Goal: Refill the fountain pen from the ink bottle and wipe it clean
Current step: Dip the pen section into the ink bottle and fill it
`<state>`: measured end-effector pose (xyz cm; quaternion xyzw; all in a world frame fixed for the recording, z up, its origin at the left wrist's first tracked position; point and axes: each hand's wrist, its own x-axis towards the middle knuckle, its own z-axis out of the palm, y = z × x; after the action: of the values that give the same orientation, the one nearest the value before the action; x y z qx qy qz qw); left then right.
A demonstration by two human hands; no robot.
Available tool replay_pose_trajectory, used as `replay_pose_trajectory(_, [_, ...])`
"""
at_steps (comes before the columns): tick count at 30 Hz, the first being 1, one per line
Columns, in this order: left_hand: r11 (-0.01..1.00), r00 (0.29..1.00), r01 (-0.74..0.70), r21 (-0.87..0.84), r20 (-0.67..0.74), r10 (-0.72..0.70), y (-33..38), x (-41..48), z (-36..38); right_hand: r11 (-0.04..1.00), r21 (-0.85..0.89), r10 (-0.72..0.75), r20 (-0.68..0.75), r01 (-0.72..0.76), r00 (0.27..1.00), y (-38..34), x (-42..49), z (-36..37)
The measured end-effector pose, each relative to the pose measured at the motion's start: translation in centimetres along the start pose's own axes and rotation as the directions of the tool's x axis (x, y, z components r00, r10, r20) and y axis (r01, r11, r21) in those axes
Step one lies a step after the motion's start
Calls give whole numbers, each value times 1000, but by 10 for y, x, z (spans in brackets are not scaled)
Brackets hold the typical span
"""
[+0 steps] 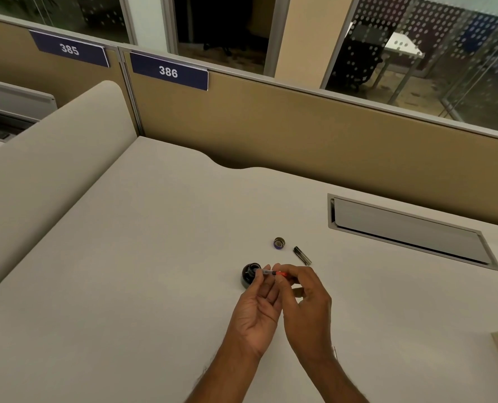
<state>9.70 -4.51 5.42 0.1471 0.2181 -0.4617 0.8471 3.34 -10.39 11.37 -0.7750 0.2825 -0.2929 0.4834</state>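
**Pen held at the ink bottle**

A pale worktop [154,257] stood against a tan partition [300,126] with number plates [168,71] and glass walls behind. A cable hatch [401,228] lay at the right. A bottle cap [279,243] and a dark pen part [302,255] lay just beyond the hands. The left hand [256,315] and right hand [308,303] each pinched the slim, orange-ended pen [271,272] in their fingers, its other end at the open ink bottle [247,276].

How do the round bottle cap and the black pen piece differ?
The bottle cap is short and round; the black pen piece is long and slim. The bottle cap looks brownish with a purple rim; the pen piece is black. Both lie loose on the desk.
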Motion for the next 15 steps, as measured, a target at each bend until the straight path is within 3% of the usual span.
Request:
replay_pose_trajectory(7, [991, 1000, 13, -132, 29, -9, -1, 1, 0, 999, -38, -23, 16, 24, 1000, 3, 4, 3])
replay_pose_trajectory(15, [990, 1000, -2, -142, -4, 1, -2, -4, 4, 996, -75, -34, 48, 37, 998, 10, 9, 8])
